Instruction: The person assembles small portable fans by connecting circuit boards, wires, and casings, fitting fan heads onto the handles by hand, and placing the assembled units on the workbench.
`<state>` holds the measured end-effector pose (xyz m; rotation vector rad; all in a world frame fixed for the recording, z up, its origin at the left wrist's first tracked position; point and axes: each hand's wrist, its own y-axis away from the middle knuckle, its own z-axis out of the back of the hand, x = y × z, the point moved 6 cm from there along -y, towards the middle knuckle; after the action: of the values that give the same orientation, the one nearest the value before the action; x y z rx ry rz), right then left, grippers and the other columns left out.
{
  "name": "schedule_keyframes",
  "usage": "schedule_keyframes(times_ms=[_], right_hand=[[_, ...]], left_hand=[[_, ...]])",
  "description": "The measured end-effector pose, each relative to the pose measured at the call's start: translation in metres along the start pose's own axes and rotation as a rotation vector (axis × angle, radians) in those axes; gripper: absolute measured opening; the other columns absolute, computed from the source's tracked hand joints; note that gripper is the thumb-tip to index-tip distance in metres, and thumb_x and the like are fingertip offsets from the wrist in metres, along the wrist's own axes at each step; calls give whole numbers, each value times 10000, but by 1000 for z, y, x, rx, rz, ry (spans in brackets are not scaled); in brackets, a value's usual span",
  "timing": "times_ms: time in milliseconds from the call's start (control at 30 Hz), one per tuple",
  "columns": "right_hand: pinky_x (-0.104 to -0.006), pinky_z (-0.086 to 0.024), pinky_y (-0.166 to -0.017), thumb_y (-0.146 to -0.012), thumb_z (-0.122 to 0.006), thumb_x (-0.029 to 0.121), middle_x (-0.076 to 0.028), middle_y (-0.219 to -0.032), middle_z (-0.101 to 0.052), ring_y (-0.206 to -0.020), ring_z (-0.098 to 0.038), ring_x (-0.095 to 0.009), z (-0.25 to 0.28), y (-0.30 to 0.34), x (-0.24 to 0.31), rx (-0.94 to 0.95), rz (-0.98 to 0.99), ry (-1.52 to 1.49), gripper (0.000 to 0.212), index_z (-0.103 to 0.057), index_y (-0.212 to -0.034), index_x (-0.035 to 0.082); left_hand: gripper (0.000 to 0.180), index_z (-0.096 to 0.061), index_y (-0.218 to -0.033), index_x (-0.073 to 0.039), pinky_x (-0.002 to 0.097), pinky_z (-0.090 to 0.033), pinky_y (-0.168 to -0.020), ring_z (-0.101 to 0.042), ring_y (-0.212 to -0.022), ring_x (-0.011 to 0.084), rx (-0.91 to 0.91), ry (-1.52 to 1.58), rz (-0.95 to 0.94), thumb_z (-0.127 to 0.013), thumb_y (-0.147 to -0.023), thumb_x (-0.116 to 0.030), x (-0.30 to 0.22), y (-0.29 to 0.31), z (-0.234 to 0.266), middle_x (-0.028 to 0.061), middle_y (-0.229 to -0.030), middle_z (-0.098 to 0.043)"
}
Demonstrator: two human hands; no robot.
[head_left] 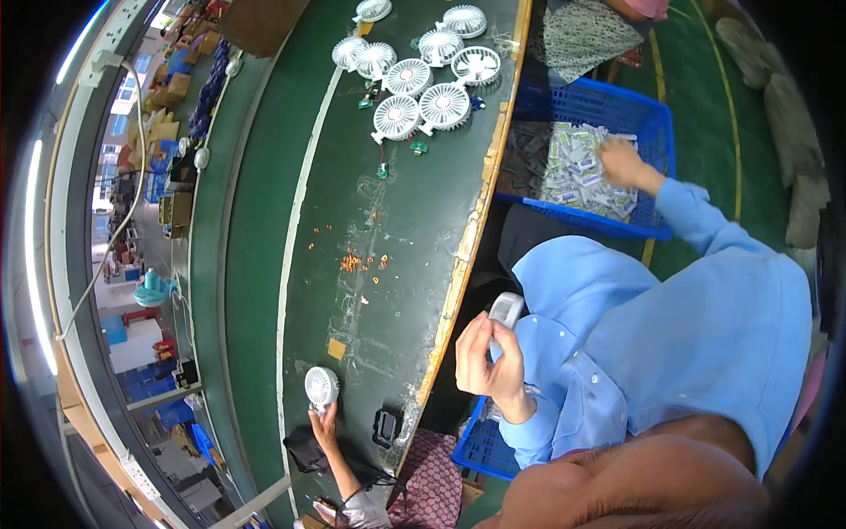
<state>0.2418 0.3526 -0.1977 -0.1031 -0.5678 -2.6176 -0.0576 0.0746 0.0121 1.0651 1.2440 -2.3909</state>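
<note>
Grey-white casing (507, 308) in left fingers (477, 342); right hand (620, 162) at pieces (573, 169); grip unclear

yellow-striped green floor (696, 115) | long green worktable (423, 220) | glowing tube lights (35, 256)

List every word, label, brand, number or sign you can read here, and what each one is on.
No text can be read.
Small pieces in the blue basket: coloured markings, too small to read.
Pale plastic piece in the left hand: no readable text.
White fans on the table: no readable text.
</note>
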Motion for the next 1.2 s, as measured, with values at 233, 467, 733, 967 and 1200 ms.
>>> schedule_keyframes(times_ms=[233,467,733,967,1200], right_hand=[[-429,-368,-1102,-673,-845,286,-215,-1411,-463,-1328,-450,-373,78,97,198,-131,883,-939,946,-387,-1451,1],[-391,-514,-872,-750,-825,226,-134,-1100,-623,-1032,-630,-321,85,81,254,-272,983,-983,487,-578,-1123,32],[-442,-462,-962,-770,-701,68,-112,-1176,-542,-1139,-535,-340,117,-5,221,-889,772,-416,448,-565,-1194,113],[-460,-397,-1067,-816,-653,38,-121,-1317,-532,-1264,-488,-341,114,-66,208,-868,707,-274,474,-561,-1276,107],[-463,-317,-1141,-828,-650,87,-183,-1452,-419,-1378,-367,-381,118,-28,231,-746,618,-538,608,-458,-1403,45]], left_hand=[[217,-681,-928,46,352,-579,-761,-718,-833,293,146,267,-45,-719,-730,126,-30,-16,-44,198,-909,-718],[250,-673,-964,51,376,-580,-809,-716,-878,310,69,245,-125,-709,-733,138,-26,-39,-26,218,-942,-710],[621,-471,-1376,9,450,-449,-1003,-509,-1268,326,-3,-427,212,-746,-846,-156,120,-58,62,202,-1401,-499],[1091,-378,-1409,31,554,-457,-958,-475,-1209,477,-108,-1216,677,-720,-701,-726,274,-55,194,265,-1363,-463],[851,-538,-1291,21,512,-430,-1014,-512,-1194,449,-204,-1132,593,-820,-695,-516,243,-72,193,286,-1273,-543]])
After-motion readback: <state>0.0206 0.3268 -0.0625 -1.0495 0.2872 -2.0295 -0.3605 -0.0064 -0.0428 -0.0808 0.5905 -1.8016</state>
